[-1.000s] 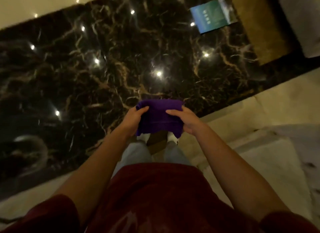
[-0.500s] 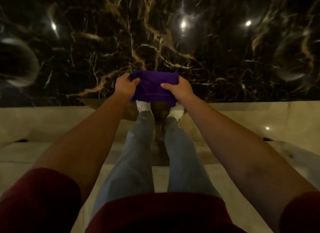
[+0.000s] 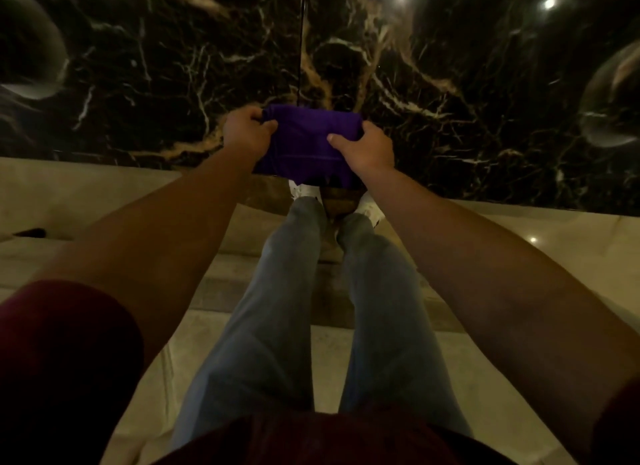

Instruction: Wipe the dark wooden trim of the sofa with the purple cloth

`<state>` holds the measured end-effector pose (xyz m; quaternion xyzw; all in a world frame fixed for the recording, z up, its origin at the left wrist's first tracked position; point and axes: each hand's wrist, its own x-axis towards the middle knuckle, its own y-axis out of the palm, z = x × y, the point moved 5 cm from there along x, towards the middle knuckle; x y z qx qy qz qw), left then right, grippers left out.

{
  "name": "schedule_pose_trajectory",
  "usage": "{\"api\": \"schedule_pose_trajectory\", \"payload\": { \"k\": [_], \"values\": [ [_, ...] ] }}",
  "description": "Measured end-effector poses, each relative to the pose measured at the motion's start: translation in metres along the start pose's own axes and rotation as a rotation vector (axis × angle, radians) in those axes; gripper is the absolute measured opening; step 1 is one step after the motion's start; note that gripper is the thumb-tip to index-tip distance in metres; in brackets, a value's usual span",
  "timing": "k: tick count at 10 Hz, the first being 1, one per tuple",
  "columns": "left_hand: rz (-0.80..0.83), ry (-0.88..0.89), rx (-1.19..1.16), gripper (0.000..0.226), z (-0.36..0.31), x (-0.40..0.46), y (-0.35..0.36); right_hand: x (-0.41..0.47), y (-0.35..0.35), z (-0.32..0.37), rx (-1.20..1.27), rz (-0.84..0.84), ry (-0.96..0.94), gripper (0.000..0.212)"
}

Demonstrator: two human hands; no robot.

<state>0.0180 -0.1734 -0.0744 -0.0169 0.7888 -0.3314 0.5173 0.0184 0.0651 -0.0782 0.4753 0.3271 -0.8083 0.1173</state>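
Left hand [image 3: 246, 136] curled tight around the left end of the purple cloth [image 3: 310, 142], fingers wrapped over the top edge, knuckles up. Right hand [image 3: 366, 148] gripping the other end the same way, thumb pressed flat on the near face. Both forearms stretched straight out and angled in toward each other, dark red sleeves [image 3: 62, 360] at the bottom corners.

Cloth pulled fairly taut between the 2 hands, folded into a thick rectangle, deep violet, soft-looking, lower edge hanging a bit ragged. Held up in the air out front, right above 2 white shoes [image 3: 371, 208], not touching anything else.

Light blue jeans [image 3: 277, 308] running down the middle. Cream floor [image 3: 86, 201] underfoot, then a glossy black marble floor [image 3: 450, 83] with tan and white veins beyond the cloth, a few ceiling lights reflected in it. No sofa trim to be made out here.
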Motion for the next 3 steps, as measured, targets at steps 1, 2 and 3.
{"api": "schedule_pose_trajectory", "payload": {
  "k": [1, 2, 3],
  "values": [
    [-0.021, 0.022, 0.026, 0.032, -0.008, 0.002, -0.001, 0.004, -0.003, 0.002, -0.032, 0.035, 0.035, 0.075],
    [-0.014, -0.005, -0.026, 0.034, -0.016, -0.003, -0.004, -0.003, -0.016, 0.004, -0.086, 0.062, 0.075, 0.077],
    [-0.02, 0.009, -0.027, 0.037, -0.028, -0.006, -0.007, -0.01, -0.03, 0.001, -0.086, 0.008, 0.078, 0.076]
  ]
}}
